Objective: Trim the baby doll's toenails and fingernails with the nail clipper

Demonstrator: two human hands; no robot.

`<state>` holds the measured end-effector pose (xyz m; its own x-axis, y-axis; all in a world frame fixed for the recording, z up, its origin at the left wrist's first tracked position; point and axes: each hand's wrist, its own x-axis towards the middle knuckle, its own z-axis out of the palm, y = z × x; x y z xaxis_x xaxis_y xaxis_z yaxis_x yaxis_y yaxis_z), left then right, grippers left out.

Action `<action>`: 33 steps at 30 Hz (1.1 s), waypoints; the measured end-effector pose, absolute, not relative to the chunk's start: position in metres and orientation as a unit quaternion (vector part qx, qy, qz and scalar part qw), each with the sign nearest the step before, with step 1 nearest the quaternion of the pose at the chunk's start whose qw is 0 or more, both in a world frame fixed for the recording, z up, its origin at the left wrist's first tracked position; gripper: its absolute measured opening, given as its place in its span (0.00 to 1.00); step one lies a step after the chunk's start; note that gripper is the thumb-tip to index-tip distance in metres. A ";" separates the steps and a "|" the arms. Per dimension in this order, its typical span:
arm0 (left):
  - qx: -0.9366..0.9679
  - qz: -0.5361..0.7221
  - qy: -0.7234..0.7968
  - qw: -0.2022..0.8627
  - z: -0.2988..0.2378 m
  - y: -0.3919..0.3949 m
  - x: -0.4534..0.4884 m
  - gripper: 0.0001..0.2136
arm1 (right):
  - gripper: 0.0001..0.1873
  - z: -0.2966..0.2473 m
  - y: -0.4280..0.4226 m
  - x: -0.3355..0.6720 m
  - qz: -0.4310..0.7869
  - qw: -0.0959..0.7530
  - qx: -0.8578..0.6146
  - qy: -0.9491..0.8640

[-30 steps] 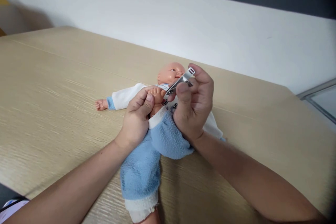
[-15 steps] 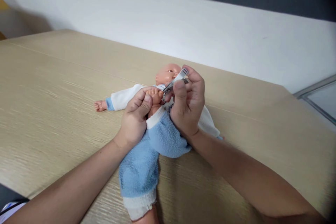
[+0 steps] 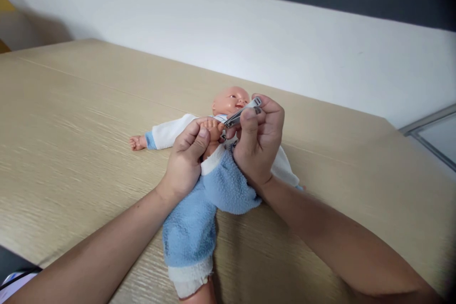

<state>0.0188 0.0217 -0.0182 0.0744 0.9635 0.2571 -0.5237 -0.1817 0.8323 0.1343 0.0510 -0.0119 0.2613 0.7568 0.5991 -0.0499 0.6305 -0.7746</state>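
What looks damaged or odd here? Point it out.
On the plastic baby doll, the straighter blue fleece trouser leg ends in a white fabric cuff whose uneven edge looks ragged, perhaps frayed. Nothing else stands out.

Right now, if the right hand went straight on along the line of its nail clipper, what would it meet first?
Likely the big toe of the foot in the left hand; the nail clipper ends right by it, though depth leaves contact unclear.
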 end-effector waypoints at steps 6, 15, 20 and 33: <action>0.445 0.640 0.256 0.572 -0.016 0.021 0.018 0.11 | 0.16 -0.011 0.053 0.131 0.242 0.745 -0.316 -0.535; 0.440 0.625 0.246 0.597 -0.017 0.021 0.019 0.12 | 0.16 -0.024 0.076 0.134 0.179 0.760 -0.221 -0.584; 0.431 0.625 0.231 0.609 -0.015 0.021 0.019 0.11 | 0.16 -0.023 0.073 0.135 0.173 0.756 -0.221 -0.591; 0.437 0.624 0.240 0.601 -0.012 0.020 0.020 0.10 | 0.15 -0.024 0.075 0.135 0.161 0.755 -0.215 -0.599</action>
<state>0.0196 0.0200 -0.0121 0.1050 0.9606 0.2572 -0.5416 -0.1617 0.8250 0.1349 0.0748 -0.0240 0.2311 0.4999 0.8347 0.0153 0.8559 -0.5169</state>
